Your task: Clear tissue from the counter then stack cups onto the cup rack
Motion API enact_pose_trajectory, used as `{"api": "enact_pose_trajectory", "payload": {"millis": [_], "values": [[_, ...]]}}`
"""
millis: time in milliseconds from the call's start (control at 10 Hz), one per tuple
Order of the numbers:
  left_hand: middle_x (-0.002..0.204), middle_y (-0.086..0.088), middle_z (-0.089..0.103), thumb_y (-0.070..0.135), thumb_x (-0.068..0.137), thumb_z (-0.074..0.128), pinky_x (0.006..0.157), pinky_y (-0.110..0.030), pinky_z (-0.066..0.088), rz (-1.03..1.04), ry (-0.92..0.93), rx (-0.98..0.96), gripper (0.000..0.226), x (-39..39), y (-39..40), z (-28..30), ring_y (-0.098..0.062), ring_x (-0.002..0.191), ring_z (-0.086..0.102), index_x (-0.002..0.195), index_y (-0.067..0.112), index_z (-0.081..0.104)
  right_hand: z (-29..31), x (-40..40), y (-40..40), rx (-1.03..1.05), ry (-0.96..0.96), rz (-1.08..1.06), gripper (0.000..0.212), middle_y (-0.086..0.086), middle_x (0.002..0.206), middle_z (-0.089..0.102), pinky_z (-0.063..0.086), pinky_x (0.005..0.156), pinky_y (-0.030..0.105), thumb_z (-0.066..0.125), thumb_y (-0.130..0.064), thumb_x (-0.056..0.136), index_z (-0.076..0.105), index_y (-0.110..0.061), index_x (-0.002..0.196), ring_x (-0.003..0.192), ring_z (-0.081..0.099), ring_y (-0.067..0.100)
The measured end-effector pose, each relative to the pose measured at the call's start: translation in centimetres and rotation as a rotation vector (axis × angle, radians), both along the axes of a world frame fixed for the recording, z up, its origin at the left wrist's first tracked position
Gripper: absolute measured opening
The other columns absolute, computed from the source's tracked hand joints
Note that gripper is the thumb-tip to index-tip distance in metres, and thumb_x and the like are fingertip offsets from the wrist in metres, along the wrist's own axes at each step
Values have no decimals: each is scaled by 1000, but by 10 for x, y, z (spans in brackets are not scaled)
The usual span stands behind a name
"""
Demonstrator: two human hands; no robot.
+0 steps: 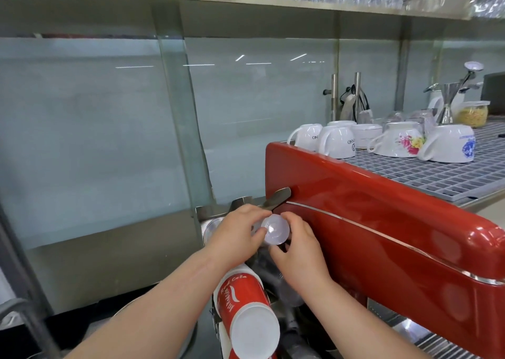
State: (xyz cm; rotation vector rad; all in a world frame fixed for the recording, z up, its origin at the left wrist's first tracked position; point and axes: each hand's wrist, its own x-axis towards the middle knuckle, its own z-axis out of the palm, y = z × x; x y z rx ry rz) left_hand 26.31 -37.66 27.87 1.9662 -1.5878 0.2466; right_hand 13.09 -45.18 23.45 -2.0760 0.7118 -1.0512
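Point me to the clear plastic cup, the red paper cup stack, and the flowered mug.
clear plastic cup (275, 229), head view, on its round base.
red paper cup stack (240, 293), head view, on the red printed side.
flowered mug (401, 141), head view, on its flower print.

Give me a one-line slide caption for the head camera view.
Both hands, left and right, hold a clear plastic cup beside the red espresso machine, above stacked red paper cups.

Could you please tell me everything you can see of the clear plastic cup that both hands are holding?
The clear plastic cup is translucent, with its round base turned toward the camera and catching glare. It sits beside the red espresso machine, above the red-and-white paper cups. The left hand and right hand pinch its sides. Its lower body is hidden.
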Motion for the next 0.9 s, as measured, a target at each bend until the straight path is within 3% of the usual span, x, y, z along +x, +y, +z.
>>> {"api": "enact_pose_trajectory", "payload": {"millis": [200, 400, 600, 800, 900], "values": [[133, 4, 58, 11, 94, 50, 106, -24, 37, 1, 18, -24, 41, 3, -2, -5, -12, 124, 51, 131, 24, 59, 8, 3, -2, -149, 167, -35, 50, 5, 129, 51, 50, 86, 37, 65, -20, 85, 45, -21, 131, 107, 59, 28], [134, 4, 58, 9, 92, 49, 100, -14, 31, -16, 1, 17, 44, 0, 1, -6, -11, 126, 50, 133, 25, 57, 14, 3, -1, -234, 328, -73, 41, 10, 123, 48, 40, 66, 32, 63, -16, 85, 41, -13, 119, 97, 61, 34], [135, 4, 55, 16, 92, 44, 95, -20, 35, 28, -54, 157, 53, -2, 9, -2, -14, 124, 49, 141, 36, 45, 29, -5, 4, -202, 408, -44, 46, 12, 125, 49, 45, 83, 34, 61, -15, 84, 40, -12, 125, 106, 57, 32], [129, 1, 61, 26, 91, 48, 100, -32, 44, 66, -149, 346, 40, -8, 27, 25, -20, 120, 55, 130, 29, 58, 72, -19, 14, -287, 751, -42, 41, 17, 130, 53, 45, 90, 36, 55, -24, 91, 44, -6, 126, 118, 54, 34], [123, 5, 66, 34, 90, 49, 95, -29, 46, 66, -208, 472, 36, -11, 38, 43, -17, 112, 60, 123, 34, 62, 98, -23, 20, -332, 841, -91, 39, 14, 126, 59, 48, 85, 35, 57, -25, 88, 52, -8, 123, 113, 58, 32]]}}
